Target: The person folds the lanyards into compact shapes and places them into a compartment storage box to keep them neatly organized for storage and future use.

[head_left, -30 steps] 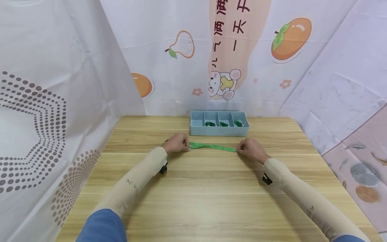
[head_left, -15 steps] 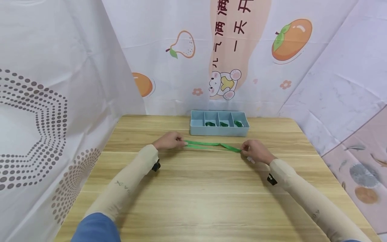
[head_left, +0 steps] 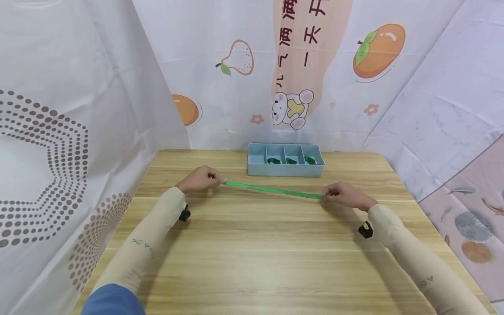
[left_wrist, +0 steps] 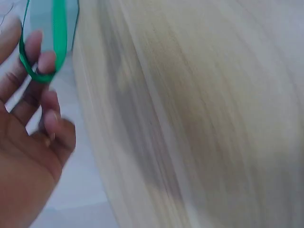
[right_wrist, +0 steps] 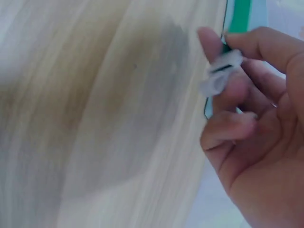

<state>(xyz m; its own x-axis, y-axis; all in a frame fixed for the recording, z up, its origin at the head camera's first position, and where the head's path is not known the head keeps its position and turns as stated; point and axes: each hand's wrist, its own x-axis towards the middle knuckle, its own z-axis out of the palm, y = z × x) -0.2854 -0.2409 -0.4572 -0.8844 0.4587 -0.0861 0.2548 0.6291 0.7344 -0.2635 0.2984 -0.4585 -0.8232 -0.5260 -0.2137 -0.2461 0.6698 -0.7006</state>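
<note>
A green ribbon (head_left: 275, 190) runs taut and flat between the two hands, a little over the wooden table. At its left end the left hand (head_left: 200, 180) holds it; in the left wrist view the ribbon (left_wrist: 60, 33) bends in a loop round curled fingers. The right hand (head_left: 345, 195) grips the other end. Seen from the right wrist, thumb and index finger pinch it, and a blurred white piece (right_wrist: 222, 71) with a dark slit sits at the fingertips. The palm side of the right hand (right_wrist: 270, 133) shows, its other fingers bent.
Behind the ribbon stands a light blue tray (head_left: 285, 171) with several compartments. Dark green coiled pieces (head_left: 310, 161) lie in some of them. The wooden table (head_left: 260, 253) ends at a printed cloth (head_left: 236, 109) hung at the back, with more cloth at both sides.
Both hands have moved apart, the left hand farther to the left. The ribbon, crossed and then loose in two strands, is drawn out to one straight line.
</note>
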